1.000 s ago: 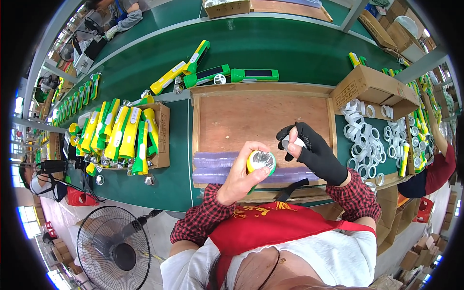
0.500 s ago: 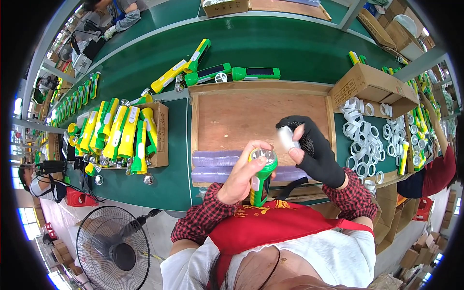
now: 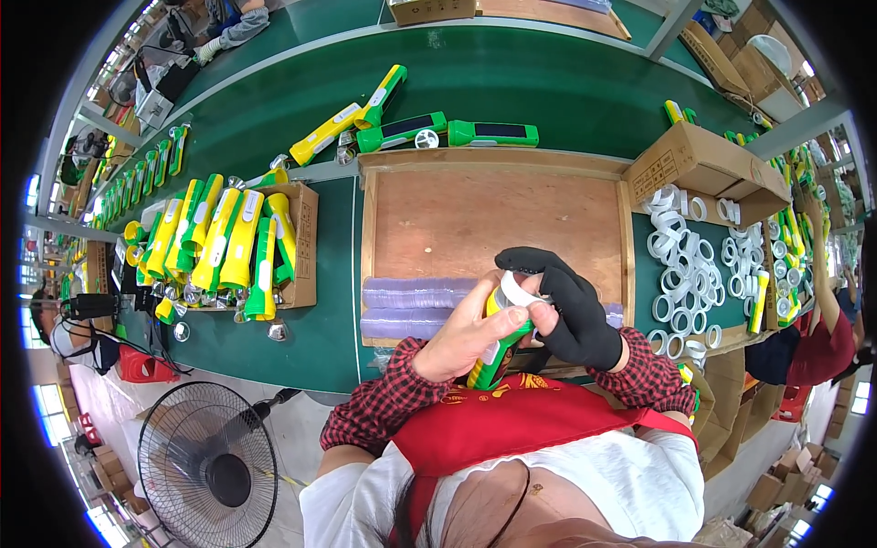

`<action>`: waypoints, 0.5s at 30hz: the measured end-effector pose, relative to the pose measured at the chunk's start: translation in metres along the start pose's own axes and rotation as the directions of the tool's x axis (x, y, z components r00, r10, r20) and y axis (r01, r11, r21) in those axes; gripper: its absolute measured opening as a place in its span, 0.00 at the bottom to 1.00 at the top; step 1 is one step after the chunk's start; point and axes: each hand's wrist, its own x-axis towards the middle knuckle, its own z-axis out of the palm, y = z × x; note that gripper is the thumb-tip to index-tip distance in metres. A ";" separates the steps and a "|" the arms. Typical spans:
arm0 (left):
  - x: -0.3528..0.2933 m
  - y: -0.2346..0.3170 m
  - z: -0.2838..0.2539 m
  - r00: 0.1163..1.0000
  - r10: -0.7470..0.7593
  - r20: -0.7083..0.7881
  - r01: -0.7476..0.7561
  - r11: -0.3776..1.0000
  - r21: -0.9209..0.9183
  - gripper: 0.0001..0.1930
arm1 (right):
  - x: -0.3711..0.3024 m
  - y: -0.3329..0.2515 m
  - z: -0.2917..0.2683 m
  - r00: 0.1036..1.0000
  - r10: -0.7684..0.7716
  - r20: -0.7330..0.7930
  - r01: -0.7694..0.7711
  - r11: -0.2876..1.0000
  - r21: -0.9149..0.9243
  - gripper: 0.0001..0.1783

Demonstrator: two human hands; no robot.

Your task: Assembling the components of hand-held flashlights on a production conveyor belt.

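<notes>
Flashlight [image 3: 498,359] tilted, near side, by our red apron [image 3: 512,422]; our bare left hand [image 3: 468,336] clamped around it. Our gloved right hand [image 3: 579,312] pinches a white ring [image 3: 522,290] at its head, hands together. Far: wooden tray [image 3: 493,210]; left, yellow-green flashlights [image 3: 243,239] in carton [image 3: 304,251]; right, loose rings [image 3: 674,222].

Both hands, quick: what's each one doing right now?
Left hand: closed around a flashlight.
Right hand: closed on a white ring at the flashlight's head.

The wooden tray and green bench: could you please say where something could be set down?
Free: the wooden tray, between its far rail and the purple stacks; the green bench, between the tray and the piled flashlights. Crowded: right of the tray, with white rings.
</notes>
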 end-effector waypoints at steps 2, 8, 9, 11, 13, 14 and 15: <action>0.000 -0.004 -0.003 0.999 -0.016 0.039 0.014 0.999 0.046 0.34 | -0.003 0.005 0.001 1.000 -0.023 0.003 0.023 1.000 -0.020 0.07; 0.008 -0.018 -0.009 0.997 0.052 0.063 -0.062 0.985 0.161 0.36 | -0.002 0.007 0.010 0.955 -0.294 0.029 0.291 0.917 -0.274 0.16; 0.004 -0.008 -0.004 0.996 -0.086 0.014 0.082 0.984 0.159 0.38 | -0.002 0.004 0.011 0.958 -0.283 0.044 0.284 0.917 -0.281 0.20; 0.008 -0.012 0.007 0.992 -0.061 -0.108 0.075 0.988 0.134 0.40 | -0.007 0.015 0.013 0.964 -0.255 0.071 0.265 0.914 -0.308 0.26; 0.016 -0.015 0.007 0.987 -0.024 -0.162 0.043 0.992 0.116 0.41 | -0.010 0.019 0.013 0.953 -0.302 0.012 0.289 0.900 -0.326 0.27; 0.016 -0.013 0.006 0.994 -0.013 -0.110 0.029 0.989 0.146 0.43 | -0.012 0.017 0.014 0.961 -0.277 -0.006 0.258 0.902 -0.347 0.26; 0.018 -0.011 0.003 0.992 -0.046 -0.121 0.066 0.983 0.169 0.44 | -0.009 0.016 0.010 0.963 -0.270 -0.012 0.249 0.903 -0.349 0.25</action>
